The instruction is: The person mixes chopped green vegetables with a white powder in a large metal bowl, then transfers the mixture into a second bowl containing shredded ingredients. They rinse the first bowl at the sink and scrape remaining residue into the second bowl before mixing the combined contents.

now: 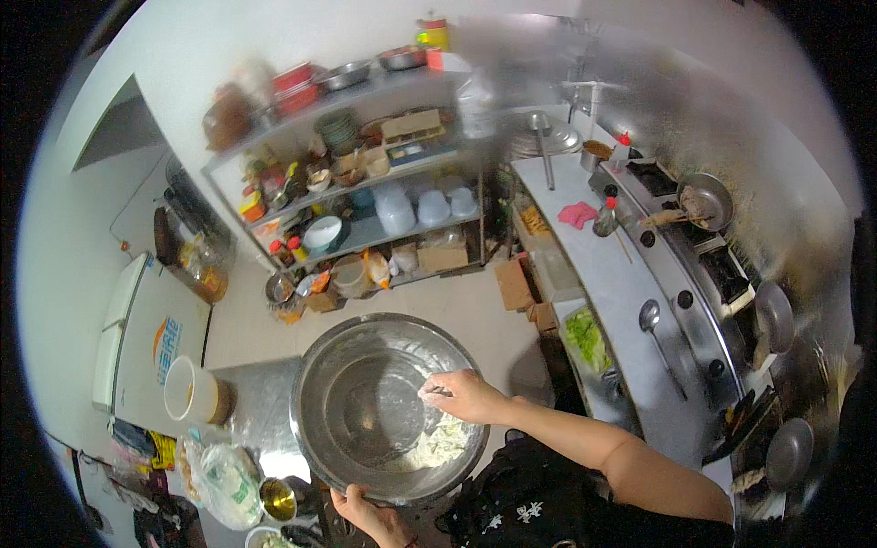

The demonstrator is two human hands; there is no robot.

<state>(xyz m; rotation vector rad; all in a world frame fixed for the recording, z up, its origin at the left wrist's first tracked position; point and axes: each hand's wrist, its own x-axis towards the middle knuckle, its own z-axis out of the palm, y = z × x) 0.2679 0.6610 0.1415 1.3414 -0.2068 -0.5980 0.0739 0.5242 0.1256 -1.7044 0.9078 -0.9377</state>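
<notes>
A large stainless steel mixing bowl [363,418] is tilted before me at the edge of a steel worktop. Pale, flour-coated shredded food [438,445] lies along its lower right wall, and white powder is smeared over the inside. At the rim closest to my body, my left hand [373,517] grips the bowl with the thumb on top. My right hand [459,396] is over the bowl's right side, above the coated food. Its fingertips are bunched and dusted white; whether they pinch anything is hidden.
Left of the bowl, the worktop [264,383] carries a plastic tub [188,394], a plastic bag [226,483] and a metal cup of yellow liquid [279,499]. A chest freezer [161,322] stands beyond. Loaded shelves [356,195] line the back. A counter with a ladle [651,318] and stoves runs right.
</notes>
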